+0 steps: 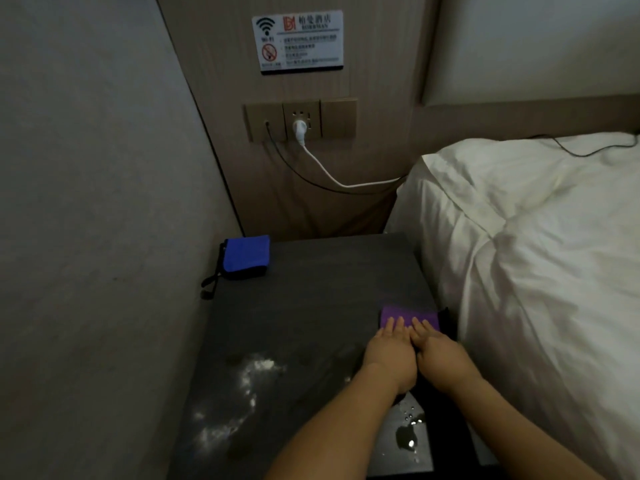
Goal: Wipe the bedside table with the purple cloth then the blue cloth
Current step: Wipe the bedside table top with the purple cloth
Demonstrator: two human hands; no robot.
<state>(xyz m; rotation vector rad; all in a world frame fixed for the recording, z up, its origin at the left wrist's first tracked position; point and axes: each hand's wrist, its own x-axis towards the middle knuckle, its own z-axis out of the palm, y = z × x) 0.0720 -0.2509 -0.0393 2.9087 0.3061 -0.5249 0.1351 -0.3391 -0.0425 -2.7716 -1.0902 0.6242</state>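
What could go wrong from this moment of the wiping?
1. The purple cloth lies at the table's right edge, by the bed; a push could wet the sheet.
2. White smears and droplets remain near the front; they might be missed.
3. Both hands, left hand and right hand, press flat; the cloth may slip off.

Dim, soft, slightly blurred picture; white glare patches on the wet dark worktop [311,289]; wide-angle bending at edges.

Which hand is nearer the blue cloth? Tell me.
Left. The left hand lies flat on the purple cloth, on the side toward the blue cloth; the right hand lies beside it, nearer the bed.
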